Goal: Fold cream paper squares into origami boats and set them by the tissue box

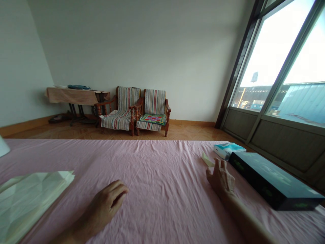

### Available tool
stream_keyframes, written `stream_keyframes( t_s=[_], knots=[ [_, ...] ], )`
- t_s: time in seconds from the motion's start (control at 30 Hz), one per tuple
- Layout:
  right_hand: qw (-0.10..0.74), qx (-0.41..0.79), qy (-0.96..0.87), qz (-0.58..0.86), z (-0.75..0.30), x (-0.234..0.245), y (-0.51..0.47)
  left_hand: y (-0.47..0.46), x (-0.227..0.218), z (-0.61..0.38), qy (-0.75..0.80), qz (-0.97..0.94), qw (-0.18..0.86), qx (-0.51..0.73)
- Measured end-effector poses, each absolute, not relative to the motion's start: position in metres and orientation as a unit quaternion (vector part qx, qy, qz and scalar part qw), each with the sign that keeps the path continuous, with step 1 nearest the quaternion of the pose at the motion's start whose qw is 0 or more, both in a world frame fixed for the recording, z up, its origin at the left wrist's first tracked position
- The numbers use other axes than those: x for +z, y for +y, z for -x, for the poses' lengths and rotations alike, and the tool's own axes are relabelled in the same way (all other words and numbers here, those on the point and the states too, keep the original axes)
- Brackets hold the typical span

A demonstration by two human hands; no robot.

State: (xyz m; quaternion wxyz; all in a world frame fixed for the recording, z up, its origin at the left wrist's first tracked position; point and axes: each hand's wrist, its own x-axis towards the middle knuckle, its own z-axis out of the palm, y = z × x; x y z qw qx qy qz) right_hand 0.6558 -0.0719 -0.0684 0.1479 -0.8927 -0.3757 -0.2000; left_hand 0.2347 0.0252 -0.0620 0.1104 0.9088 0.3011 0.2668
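My left hand [105, 203] rests on the pink cloth [157, 189] left of the middle. Its fingers are loosely curled together with the thumb close below them, and nothing shows in them. Farther right, my right hand [221, 177] is open with its fingers bent and the thumb apart. Just beyond it lies a small folded piece of pale yellow paper [207, 160]. The fingertips are close to its right end; whether they touch it I cannot tell. At the left edge lies a stack of creased, pale yellow paper [33, 195].
Right of my right hand lies a flat black box [274, 179], with a blue and white packet [228, 149] at its far end. A white object [3, 147] shows at the left edge. Two wooden armchairs [134, 110] and a cloth-covered table [72, 95] stand against the far wall.
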Motion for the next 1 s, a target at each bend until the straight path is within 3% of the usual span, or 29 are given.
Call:
stream_keyframes(
  t_s=[0.67, 1.0],
  knots=[
    [0.264, -0.064, -0.299, 0.915, -0.676, -0.072, -0.055, 0.025, -0.063, -0.235, 0.302, -0.911, 0.12, 0.255],
    [0.255, -0.038, -0.273, 0.927, -0.688, -0.06, -0.046, 0.025, -0.062, -0.233, 0.303, -0.907, 0.129, 0.261]
  ],
)
